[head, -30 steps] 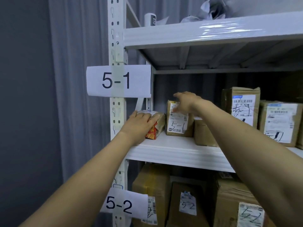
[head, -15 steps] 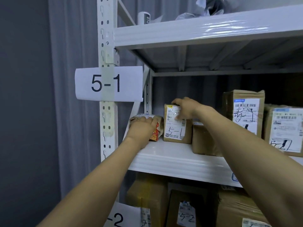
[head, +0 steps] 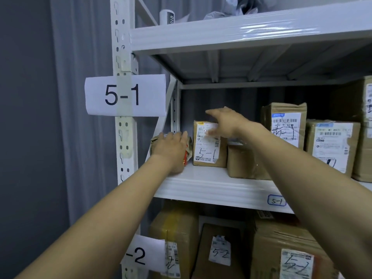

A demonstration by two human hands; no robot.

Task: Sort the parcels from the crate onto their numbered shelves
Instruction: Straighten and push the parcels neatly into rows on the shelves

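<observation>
**A:** While the small red-and-brown packet [head: 187,156] is being pressed into the left end of the 5-1 shelf [head: 211,190] by the left hand [head: 171,152], with fingers laid fairly flat and nothing really being gripped, trouble is being invited imo. It's being parked right beside the upright [head: 122,148], so it could get nudged out through the open side.

**B:** Agreed. And the right hand [head: 225,121], blurred, spread and empty, is being swung at the top of the 5-1 box [head: 209,152], which could get tipped backwards. Whether it's being touched can't be told. Counts?

**A:** Six parcels are being counted on 5-1, plus three 5-2 boxes [head: 219,252] underneath, two paper signs [head: 124,95] and two hands.
</observation>
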